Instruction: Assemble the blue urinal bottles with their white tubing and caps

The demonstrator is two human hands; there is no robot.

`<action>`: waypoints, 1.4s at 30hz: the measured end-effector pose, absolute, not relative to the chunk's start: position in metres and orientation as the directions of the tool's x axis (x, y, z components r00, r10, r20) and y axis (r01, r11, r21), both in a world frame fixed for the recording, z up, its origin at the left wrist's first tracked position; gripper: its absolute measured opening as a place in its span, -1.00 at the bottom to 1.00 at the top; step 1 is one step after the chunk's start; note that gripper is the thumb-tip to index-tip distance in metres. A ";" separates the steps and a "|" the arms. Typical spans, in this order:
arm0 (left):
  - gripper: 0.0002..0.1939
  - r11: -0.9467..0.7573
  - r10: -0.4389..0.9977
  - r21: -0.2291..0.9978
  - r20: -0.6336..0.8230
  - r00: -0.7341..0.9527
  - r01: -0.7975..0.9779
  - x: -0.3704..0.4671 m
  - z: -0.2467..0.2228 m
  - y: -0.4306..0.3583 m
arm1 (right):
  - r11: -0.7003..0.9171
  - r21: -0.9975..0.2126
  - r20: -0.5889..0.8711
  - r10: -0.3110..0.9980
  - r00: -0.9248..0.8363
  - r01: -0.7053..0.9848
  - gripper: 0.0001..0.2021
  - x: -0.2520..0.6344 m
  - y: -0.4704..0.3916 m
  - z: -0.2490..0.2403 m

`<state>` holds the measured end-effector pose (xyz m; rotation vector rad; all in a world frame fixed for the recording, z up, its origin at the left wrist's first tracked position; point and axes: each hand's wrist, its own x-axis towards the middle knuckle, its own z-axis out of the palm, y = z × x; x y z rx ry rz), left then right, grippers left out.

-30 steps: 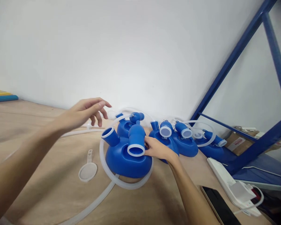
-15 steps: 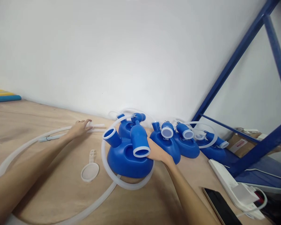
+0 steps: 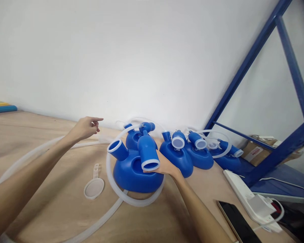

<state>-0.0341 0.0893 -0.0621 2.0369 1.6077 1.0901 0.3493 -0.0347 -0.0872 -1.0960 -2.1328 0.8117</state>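
A blue plastic urinal bottle [image 3: 136,175] stands on the table with two short necks, one a separate-looking spout with a white rim. My right hand [image 3: 164,165] grips its right side; some fingers are hidden behind the spout. A translucent hose [image 3: 110,173] loops around the bottle's front. In the air to the left is my left hand [image 3: 87,128], holding nothing, index finger stretched out and the others partly curled. Below it, a hose section [image 3: 84,144] lies on the wood. A white round cap with a strap [image 3: 94,188] rests left of the bottle.
Another blue bottle [image 3: 131,139] stands behind, and several more with hoses, such as this one [image 3: 176,160], line the wall at right. A phone [image 3: 239,221] and a white power strip [image 3: 248,195] lie at the right edge, beside a blue metal frame [image 3: 245,79].
My left hand has let go of the hose end and risen above the table, index finger now extended. The right hand stays on the bottle. The view has shifted slightly.
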 end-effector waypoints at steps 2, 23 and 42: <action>-0.35 -0.254 0.948 0.608 0.312 0.068 0.752 -0.027 -0.066 0.092 | 0.462 -0.748 0.232 0.854 -0.465 0.476 -0.03 0.349 -0.034 -0.087; -0.14 -0.314 0.944 0.851 0.230 0.237 0.421 -0.006 -0.069 0.074 | 0.443 -0.793 0.225 0.851 -0.474 0.419 -0.32 0.348 -0.025 -0.087; -0.58 -0.755 0.655 0.510 0.623 0.429 0.412 0.014 -0.064 0.000 | 0.460 -0.828 0.291 0.841 -0.456 0.319 -0.28 0.347 -0.023 -0.094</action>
